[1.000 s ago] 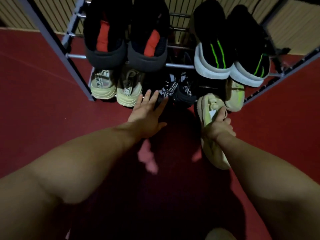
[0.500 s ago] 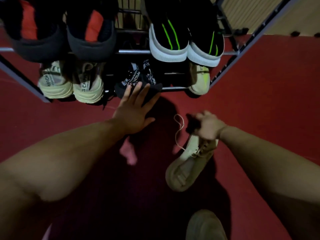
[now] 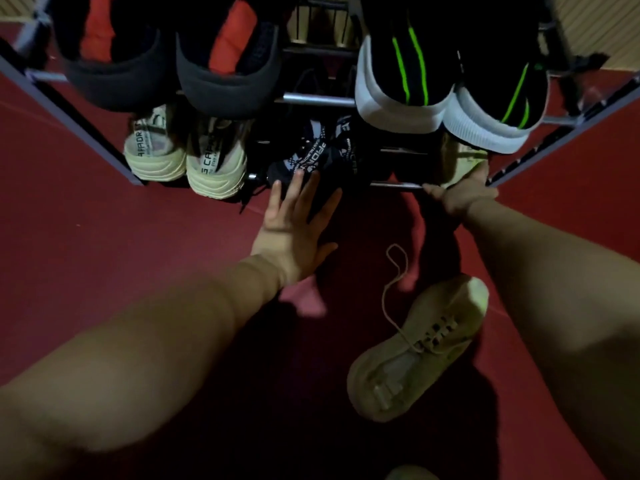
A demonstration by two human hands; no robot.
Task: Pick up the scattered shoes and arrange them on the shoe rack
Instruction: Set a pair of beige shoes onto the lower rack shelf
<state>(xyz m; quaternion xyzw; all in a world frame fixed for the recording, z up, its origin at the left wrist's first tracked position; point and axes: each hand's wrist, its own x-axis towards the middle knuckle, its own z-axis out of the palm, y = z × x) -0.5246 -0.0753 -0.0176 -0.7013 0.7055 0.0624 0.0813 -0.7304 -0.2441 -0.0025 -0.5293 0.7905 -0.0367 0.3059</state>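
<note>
One loose beige shoe point(image 3: 415, 348) down on the red floor point(image 3: 104, 254), both hands at the shoe rack point(image 3: 318, 98)!

Lower right, it lies on its side, lace trailing. Mid-frame, the left hand point(image 3: 294, 226) is spread, fingertips on the black shoes point(image 3: 311, 161) on the lower shelf. The right hand point(image 3: 459, 199) curls at the front rail by the shelved beige shoe point(image 3: 464, 161); what it grips, I cannot tell.

cream lace-up sneaker point(image 3: 419, 348): on its side, near right floor, lace loose | metal tube shoe rack point(image 3: 318, 98): far; top black-red pair point(image 3: 166, 57), black-green pair point(image 3: 433, 81); bottom cream pair point(image 3: 187, 157), black printed pair point(image 3: 311, 157), single cream shoe point(image 3: 460, 161) right
</note>
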